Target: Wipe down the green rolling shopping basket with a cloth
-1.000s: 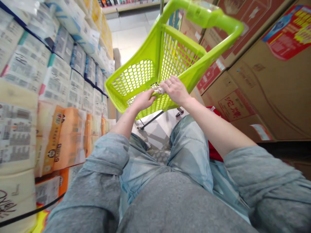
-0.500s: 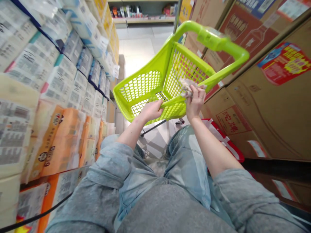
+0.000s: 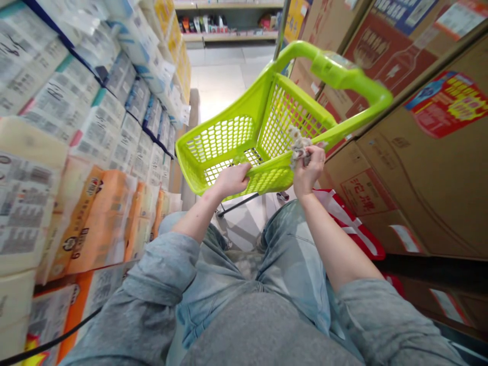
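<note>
A lime-green plastic shopping cart (image 3: 229,133) with lattice walls stands in front of me, turned sideways, its push handle at the upper right. Nothing shows inside its basket. My left hand (image 3: 233,180) is wrapped over the near rim, left of the middle. Farther right along the same rim, my right hand (image 3: 309,169) grips a crumpled, greyish-white cloth (image 3: 299,145). The cloth bunches out above the fingers, at the rim near the handle end; whether it presses on the plastic I cannot tell.
Stacked packs of tissue paper (image 3: 97,213) line the left side closely. Large cardboard boxes (image 3: 427,188) rise on the right, with a red-and-white bag (image 3: 354,229) at their foot. Tiled floor (image 3: 217,76) runs to a shelf (image 3: 229,36) of small goods.
My right hand has moved slightly right and down with the cloth, which now bunches differently. My left hand has shifted a little left along the rim. The view has tilted slightly.
</note>
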The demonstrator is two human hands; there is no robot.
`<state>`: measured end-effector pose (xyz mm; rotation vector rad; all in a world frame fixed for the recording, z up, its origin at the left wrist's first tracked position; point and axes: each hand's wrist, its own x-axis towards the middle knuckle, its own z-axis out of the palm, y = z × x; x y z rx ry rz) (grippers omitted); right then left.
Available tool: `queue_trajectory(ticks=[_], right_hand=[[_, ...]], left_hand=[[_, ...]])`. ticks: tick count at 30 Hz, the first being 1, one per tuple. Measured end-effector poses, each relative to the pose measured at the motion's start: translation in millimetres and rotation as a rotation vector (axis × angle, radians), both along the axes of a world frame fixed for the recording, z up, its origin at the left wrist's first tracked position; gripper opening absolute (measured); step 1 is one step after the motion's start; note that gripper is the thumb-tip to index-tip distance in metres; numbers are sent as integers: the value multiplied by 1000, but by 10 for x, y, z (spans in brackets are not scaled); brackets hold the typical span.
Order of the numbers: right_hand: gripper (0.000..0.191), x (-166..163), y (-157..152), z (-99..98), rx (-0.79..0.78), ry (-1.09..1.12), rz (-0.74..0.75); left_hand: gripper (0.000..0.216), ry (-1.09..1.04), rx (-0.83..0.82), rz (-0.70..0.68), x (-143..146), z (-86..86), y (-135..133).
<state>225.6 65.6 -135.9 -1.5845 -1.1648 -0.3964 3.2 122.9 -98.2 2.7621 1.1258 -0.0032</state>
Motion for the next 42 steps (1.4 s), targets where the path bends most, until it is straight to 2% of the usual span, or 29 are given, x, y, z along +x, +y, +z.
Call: queue_trajectory(ticks=[3,6,8,12,16,19,22,27,30,33,38,40,42], right_hand=[[13,-277,-1,-91,-8,31,25],[15,-617,-35,-198,-88,40,136],[15,-734,-63,-229,-123,47,181],[12,-582,-80,-162,-151,55,224],[20,-218,-55,-22,-46,187,23],[17,-115,-46,29,-64,158,-23],[19,-266,-77,-6,-81,98,-1],[40,-759,-210,-178,-103,59,72],[35,-878,-254,-243,-119,94,167],[26,-704,-220,-217,-61,192,137],[12,-7,-100,-73,48,327,-213],[8,192,-85,-81,24,326,-211],[7,266,-94,-170,-14,320,-161]], left_hand=[[26,-2,5,16,28,0,-40],[25,-5,7,26,43,11,-53],[23,-3,3,33,37,21,-50],[23,27,-12,69,8,35,-47],[27,0,-13,38,5,28,-76],[28,-24,-7,10,30,24,-116],[28,-34,-4,8,63,35,-156],[27,-25,-23,43,74,64,-192],[26,-25,-14,41,50,71,-195],[26,-16,-15,48,22,80,-195],[25,-1,-23,62,15,101,-207],[25,-3,-22,56,23,99,-217],[26,-6,-16,49,31,90,-227]])
